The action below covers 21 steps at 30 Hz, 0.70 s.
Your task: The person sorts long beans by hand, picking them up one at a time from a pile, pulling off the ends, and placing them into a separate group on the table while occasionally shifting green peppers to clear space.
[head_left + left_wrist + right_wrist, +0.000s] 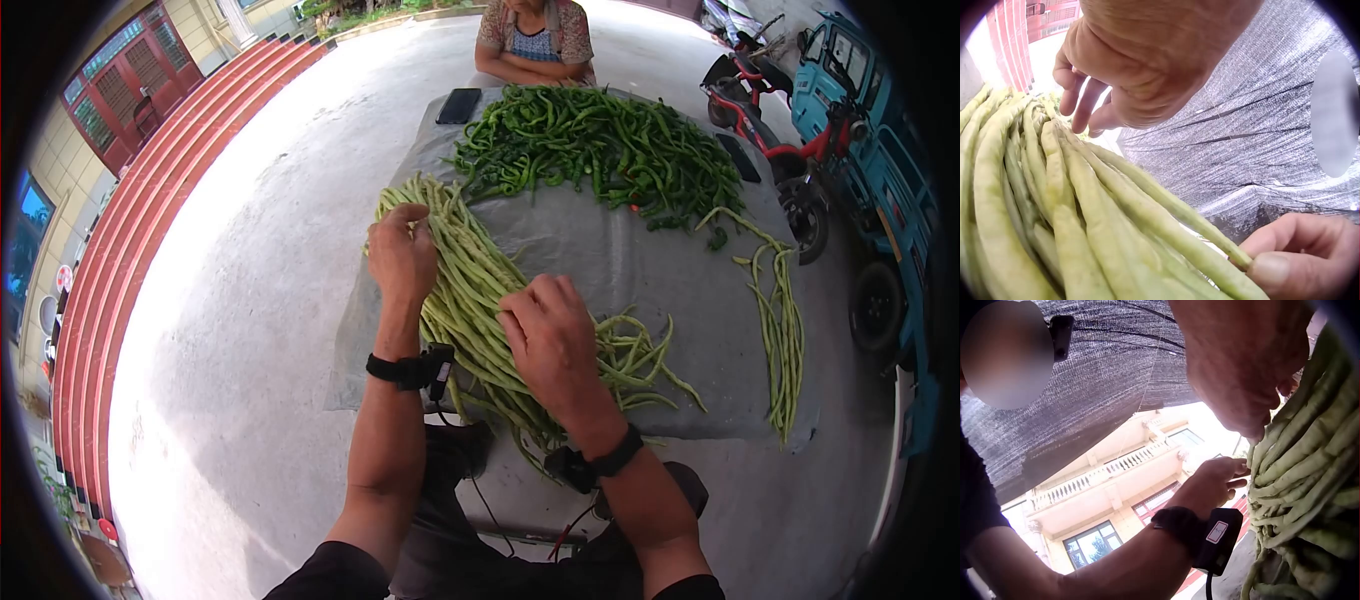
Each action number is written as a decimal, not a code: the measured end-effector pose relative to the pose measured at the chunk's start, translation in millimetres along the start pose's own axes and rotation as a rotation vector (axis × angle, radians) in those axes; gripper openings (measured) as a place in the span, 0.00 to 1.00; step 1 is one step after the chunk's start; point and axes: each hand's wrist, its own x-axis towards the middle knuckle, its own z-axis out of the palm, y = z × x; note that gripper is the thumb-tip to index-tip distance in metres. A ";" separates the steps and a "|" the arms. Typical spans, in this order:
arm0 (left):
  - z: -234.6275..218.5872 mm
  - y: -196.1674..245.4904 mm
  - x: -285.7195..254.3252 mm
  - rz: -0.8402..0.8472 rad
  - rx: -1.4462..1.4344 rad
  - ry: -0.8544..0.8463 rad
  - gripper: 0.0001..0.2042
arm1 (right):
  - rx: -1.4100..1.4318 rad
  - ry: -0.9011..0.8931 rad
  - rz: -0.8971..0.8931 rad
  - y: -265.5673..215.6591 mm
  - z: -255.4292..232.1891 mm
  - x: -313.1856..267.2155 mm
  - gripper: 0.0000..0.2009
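A large heap of long pale green beans (465, 270) lies on the grey sheet-covered table, stretching toward the person's lap. The left hand (402, 255) is over the heap's far left end. In the left wrist view its fingers (1088, 103) are loosely bent and spread, close to the bean tips. The right hand (552, 345) is lower on the heap's right side. Its thumb (1269, 269) and forefinger pinch the end of one bean (1194, 219) at the heap's edge. Both wrists wear black straps with small cameras.
A pile of green peppers (600, 145) covers the table's far side, with a phone (458, 106) at its left and another dark phone (738, 158) at its right. A few beans (780, 330) lie apart on the right. A person (535, 45) leans on the far edge.
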 end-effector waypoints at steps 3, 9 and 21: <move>-1.4 0.4 -1.0 0.012 0.029 -0.012 0.11 | -0.026 -0.004 0.013 1.5 -2.0 0.1 0.08; -1.5 6.7 2.7 0.003 -0.073 -0.045 0.10 | -0.012 0.023 0.025 10.9 -18.7 -6.8 0.09; 0.3 12.1 1.0 0.085 -0.197 -0.019 0.08 | -0.173 0.072 0.517 112.8 -142.9 -38.1 0.09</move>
